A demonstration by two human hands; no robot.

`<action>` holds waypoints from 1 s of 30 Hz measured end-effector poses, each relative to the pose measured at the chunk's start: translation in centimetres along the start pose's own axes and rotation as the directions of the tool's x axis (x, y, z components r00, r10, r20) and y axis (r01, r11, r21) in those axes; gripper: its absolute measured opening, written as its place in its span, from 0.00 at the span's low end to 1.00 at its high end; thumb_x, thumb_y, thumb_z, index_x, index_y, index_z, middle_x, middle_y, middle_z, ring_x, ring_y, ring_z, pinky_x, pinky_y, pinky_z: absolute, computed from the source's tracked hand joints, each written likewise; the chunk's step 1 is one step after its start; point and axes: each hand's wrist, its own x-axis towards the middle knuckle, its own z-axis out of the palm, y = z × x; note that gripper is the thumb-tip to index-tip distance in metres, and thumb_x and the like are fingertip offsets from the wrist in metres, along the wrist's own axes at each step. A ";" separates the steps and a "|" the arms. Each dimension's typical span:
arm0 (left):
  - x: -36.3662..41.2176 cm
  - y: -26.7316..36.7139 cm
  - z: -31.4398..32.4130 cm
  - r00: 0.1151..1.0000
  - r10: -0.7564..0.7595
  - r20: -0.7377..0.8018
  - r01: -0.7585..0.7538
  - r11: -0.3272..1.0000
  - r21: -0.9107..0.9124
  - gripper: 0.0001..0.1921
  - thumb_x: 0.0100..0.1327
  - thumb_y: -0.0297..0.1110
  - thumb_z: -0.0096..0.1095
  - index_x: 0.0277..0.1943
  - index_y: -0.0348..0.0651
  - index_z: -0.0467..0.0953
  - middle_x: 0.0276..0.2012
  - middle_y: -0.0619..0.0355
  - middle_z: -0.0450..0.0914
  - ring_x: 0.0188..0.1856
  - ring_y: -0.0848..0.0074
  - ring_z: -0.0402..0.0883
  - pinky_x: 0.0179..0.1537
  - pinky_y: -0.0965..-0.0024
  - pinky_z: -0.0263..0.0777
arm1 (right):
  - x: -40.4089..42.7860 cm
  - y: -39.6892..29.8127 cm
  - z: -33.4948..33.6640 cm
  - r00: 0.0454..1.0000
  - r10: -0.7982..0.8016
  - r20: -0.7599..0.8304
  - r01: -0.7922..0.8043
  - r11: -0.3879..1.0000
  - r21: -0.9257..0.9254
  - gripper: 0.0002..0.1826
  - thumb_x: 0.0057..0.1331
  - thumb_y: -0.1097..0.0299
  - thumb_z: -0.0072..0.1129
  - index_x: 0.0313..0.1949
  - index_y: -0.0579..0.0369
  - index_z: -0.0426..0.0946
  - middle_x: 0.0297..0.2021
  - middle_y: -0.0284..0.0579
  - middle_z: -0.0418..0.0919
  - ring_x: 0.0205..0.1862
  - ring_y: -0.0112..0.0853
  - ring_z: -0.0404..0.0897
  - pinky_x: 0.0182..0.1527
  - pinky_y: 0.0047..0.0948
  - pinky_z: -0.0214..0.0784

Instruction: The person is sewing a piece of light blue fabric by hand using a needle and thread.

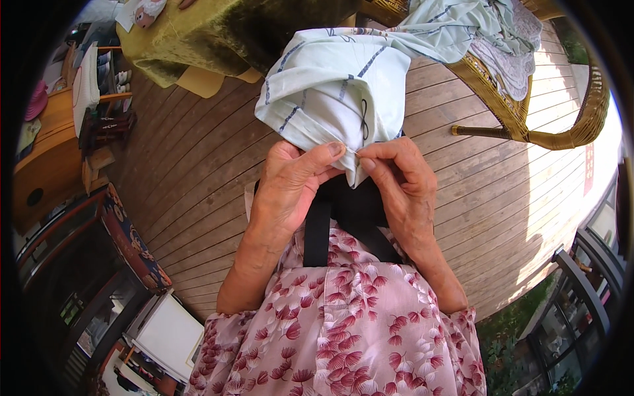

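Observation:
A pale green cloth (391,74) with dark blue dashes hangs in folds in front of me, its far end trailing up to the right over a wicker chair. My left hand (292,183) pinches the near edge of the cloth between thumb and fingers. Close beside it, my right hand (406,183) has thumb and index finger pressed together at the same edge. Something thin, perhaps a needle or thread, shows between the fingertips, too small to tell. A pointed corner of the cloth hangs between the two hands.
The wicker chair (515,119) stands at the upper right on the plank floor (475,198). A table under a olive velvet cloth (198,39) is at the upper left. Wooden furniture (54,143) and a shoe rack (116,96) line the left side; a dark metal railing (584,287) is lower right.

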 end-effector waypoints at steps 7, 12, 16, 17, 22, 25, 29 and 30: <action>-0.1 0.1 0.1 0.995 0.097 -0.002 -0.097 0.994 0.050 0.14 0.62 0.26 0.64 0.49 0.30 0.76 0.42 0.51 0.82 0.43 0.72 0.83 0.49 0.64 0.79 | -0.1 0.2 0.4 0.996 0.081 -0.027 -0.077 0.990 0.116 0.05 0.60 0.79 0.62 0.37 0.58 0.80 0.28 0.39 0.75 0.30 0.26 0.74 0.35 0.24 0.66; -0.2 0.1 0.7 0.986 0.160 -0.037 -0.157 0.984 0.089 0.12 0.61 0.25 0.65 0.47 0.31 0.78 0.41 0.53 0.83 0.41 0.76 0.83 0.47 0.69 0.79 | 0.0 0.3 0.2 0.998 0.059 -0.016 -0.057 0.993 0.101 0.06 0.60 0.79 0.62 0.38 0.58 0.81 0.28 0.39 0.75 0.30 0.26 0.74 0.36 0.23 0.66; -0.2 0.1 0.7 0.984 0.170 -0.049 -0.163 0.980 0.111 0.12 0.61 0.25 0.65 0.47 0.31 0.78 0.41 0.54 0.83 0.40 0.76 0.83 0.46 0.71 0.80 | 0.1 0.1 0.1 0.999 0.043 -0.005 -0.043 0.996 0.078 0.06 0.60 0.80 0.61 0.38 0.58 0.81 0.28 0.39 0.75 0.30 0.26 0.74 0.36 0.24 0.66; -0.2 0.1 0.7 0.984 0.171 -0.050 -0.164 0.979 0.123 0.13 0.61 0.25 0.65 0.48 0.31 0.77 0.41 0.54 0.83 0.40 0.77 0.83 0.46 0.71 0.80 | 0.1 0.1 0.0 1.000 0.026 -0.003 -0.026 0.998 0.060 0.06 0.60 0.80 0.61 0.38 0.58 0.81 0.28 0.39 0.75 0.30 0.26 0.74 0.36 0.24 0.66; -0.2 0.2 0.7 0.985 0.162 -0.061 -0.153 0.979 0.136 0.13 0.61 0.25 0.65 0.48 0.31 0.77 0.41 0.54 0.83 0.40 0.76 0.83 0.46 0.71 0.80 | 0.3 -0.1 0.0 1.000 0.019 -0.003 -0.019 0.999 0.047 0.06 0.60 0.79 0.62 0.37 0.58 0.81 0.27 0.39 0.75 0.30 0.26 0.74 0.36 0.24 0.66; -0.2 0.3 0.7 0.988 0.145 -0.053 -0.138 0.985 0.107 0.13 0.61 0.26 0.65 0.48 0.30 0.77 0.41 0.54 0.82 0.41 0.76 0.83 0.46 0.70 0.79 | 0.3 -0.4 0.1 0.999 0.044 -0.007 -0.043 0.997 0.059 0.05 0.60 0.79 0.62 0.37 0.59 0.81 0.28 0.39 0.75 0.30 0.26 0.74 0.36 0.23 0.66; -0.2 0.4 0.1 0.996 0.087 -0.001 -0.087 0.995 0.052 0.15 0.62 0.25 0.63 0.50 0.29 0.74 0.45 0.48 0.82 0.45 0.69 0.83 0.53 0.63 0.77 | 0.4 -0.6 0.1 0.996 0.090 -0.004 -0.089 0.992 0.086 0.05 0.61 0.78 0.62 0.37 0.59 0.81 0.29 0.39 0.76 0.32 0.24 0.75 0.37 0.22 0.67; -0.2 0.5 0.2 0.996 0.088 -0.001 -0.087 0.995 0.052 0.15 0.62 0.25 0.63 0.50 0.29 0.74 0.45 0.48 0.82 0.45 0.69 0.83 0.53 0.63 0.77 | 0.3 -0.4 0.2 0.996 0.089 -0.004 -0.089 0.992 0.086 0.05 0.61 0.78 0.62 0.37 0.59 0.81 0.29 0.39 0.76 0.32 0.24 0.75 0.37 0.22 0.67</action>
